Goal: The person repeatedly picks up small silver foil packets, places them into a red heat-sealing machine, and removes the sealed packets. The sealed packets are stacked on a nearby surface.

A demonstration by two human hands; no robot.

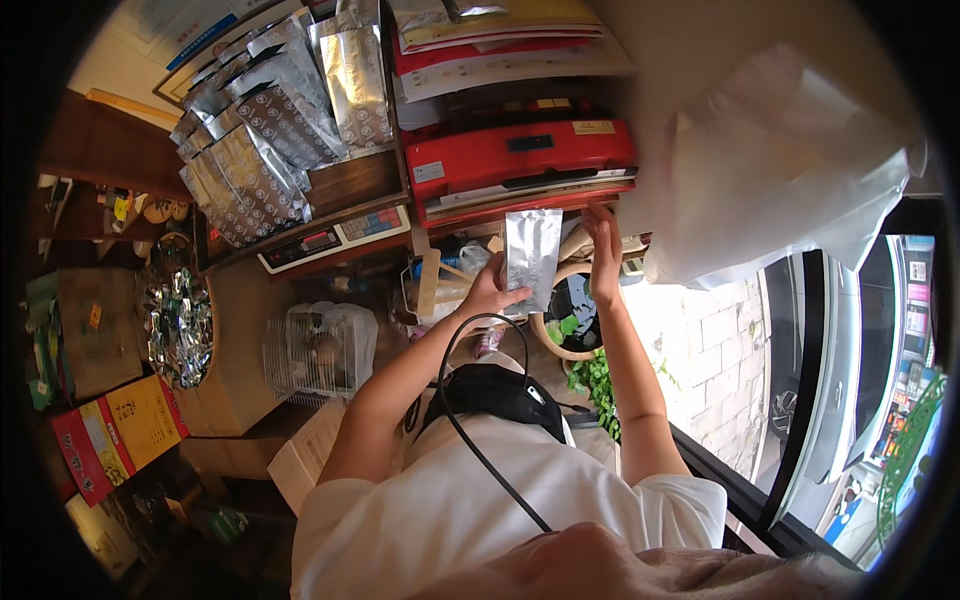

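Both hands are up at one silver foil pouch (531, 258): the left hand (487, 293) pinches its lower corner, while the right hand (604, 250), fingers straight, lies flat along its far edge, seemingly to steady it upright. Its top sits just under the red sealing machine (520, 160) above the hands, likely so the mouth lines up with the slot.

Daylight floods in from the right window (720, 340), washing it out; left side dim, shadowed; heavy fisheye bending, black rim.
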